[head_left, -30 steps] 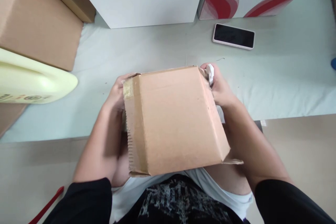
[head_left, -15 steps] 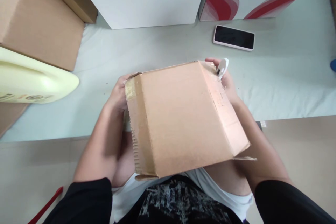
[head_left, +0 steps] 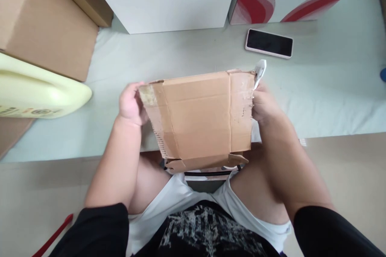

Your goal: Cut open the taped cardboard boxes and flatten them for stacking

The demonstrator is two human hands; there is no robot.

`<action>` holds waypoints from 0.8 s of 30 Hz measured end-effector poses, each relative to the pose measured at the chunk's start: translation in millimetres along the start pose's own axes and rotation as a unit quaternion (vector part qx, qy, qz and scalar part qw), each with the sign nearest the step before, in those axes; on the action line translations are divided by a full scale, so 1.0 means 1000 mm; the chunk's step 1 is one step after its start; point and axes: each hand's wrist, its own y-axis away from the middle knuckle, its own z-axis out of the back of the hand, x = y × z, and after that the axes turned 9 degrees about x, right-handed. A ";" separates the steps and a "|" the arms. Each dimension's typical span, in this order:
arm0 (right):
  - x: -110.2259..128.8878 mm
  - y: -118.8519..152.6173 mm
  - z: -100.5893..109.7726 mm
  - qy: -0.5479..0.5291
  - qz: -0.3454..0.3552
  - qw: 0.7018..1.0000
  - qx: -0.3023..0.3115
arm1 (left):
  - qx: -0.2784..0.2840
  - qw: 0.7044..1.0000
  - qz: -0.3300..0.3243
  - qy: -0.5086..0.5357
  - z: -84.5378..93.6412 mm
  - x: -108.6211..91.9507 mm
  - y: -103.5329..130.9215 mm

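A worn brown cardboard box (head_left: 200, 116), with torn edges and old tape on its side strips, is held up over my lap and the table edge. At its upper left corner my left hand (head_left: 131, 104) grips the side, the fingertips partly hidden behind the cardboard. My right hand (head_left: 265, 104) is closed on the opposite side, its fingers mostly out of sight. A small white item (head_left: 260, 73) sticks up between that hand and the upper right corner; its kind is unclear. At the near end, small flaps (head_left: 176, 165) stick out.
A pale green cloth covers the table (head_left: 181, 56). Along the back stand a white box (head_left: 169, 0) and a red-and-white carton (head_left: 289, 0), with a phone (head_left: 269, 43) before the carton. Cardboard boxes (head_left: 54, 28) and a pale yellow bottle (head_left: 45, 88) are at left.
The box has tilted: its near end has moved away from my body, baring my lap and the near flaps. Both hands still hold its sides, and my left hand has shifted slightly outward.
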 end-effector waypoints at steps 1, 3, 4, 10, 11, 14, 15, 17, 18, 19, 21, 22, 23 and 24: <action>0.000 0.000 0.000 0.008 -0.010 1.000 -0.021 | 0.007 1.000 -0.001 -0.008 0.000 0.000 0.000; -0.002 -0.002 0.001 0.029 -0.025 0.998 -0.051 | 0.024 0.999 0.004 -0.039 -0.001 0.001 0.001; -0.003 -0.003 0.001 0.037 -0.032 0.997 -0.058 | 0.026 0.998 0.006 -0.057 -0.002 0.002 0.001; -0.001 -0.004 0.005 -0.008 -0.053 0.998 -0.038 | -0.033 0.995 -0.026 -0.091 -0.002 0.004 -0.002; -0.001 -0.003 0.005 0.015 -0.059 0.998 -0.028 | -0.039 0.995 -0.026 -0.091 -0.001 0.004 -0.002; -0.001 -0.003 0.002 0.157 -0.079 0.984 -0.018 | -0.051 0.994 -0.002 -0.095 0.001 0.004 -0.003; -0.001 -0.003 0.001 0.206 -0.081 0.975 -0.023 | -0.054 0.994 0.008 -0.098 0.002 0.005 -0.003; 0.000 -0.004 -0.002 0.285 -0.080 0.954 -0.040 | -0.058 0.992 0.024 -0.107 0.002 0.007 -0.003; 0.000 -0.005 -0.004 0.317 -0.079 0.944 -0.048 | -0.060 0.991 0.028 -0.112 0.002 0.009 -0.003; 0.000 -0.005 -0.005 0.343 -0.076 0.935 -0.053 | -0.061 0.991 0.031 -0.118 0.003 0.011 -0.003; 0.000 -0.007 -0.005 0.367 -0.063 0.926 -0.061 | -0.058 0.990 0.028 -0.125 0.003 0.013 -0.004; 0.000 -0.007 -0.004 0.365 -0.054 0.927 -0.066 | -0.055 0.991 0.020 -0.124 0.004 0.014 -0.005; -0.001 -0.008 -0.001 0.359 -0.044 0.929 -0.076 | -0.053 0.991 0.011 -0.122 0.004 0.014 -0.005; -0.002 -0.009 0.002 0.355 -0.034 0.930 -0.090 | -0.053 0.991 0.000 -0.119 0.005 0.014 -0.006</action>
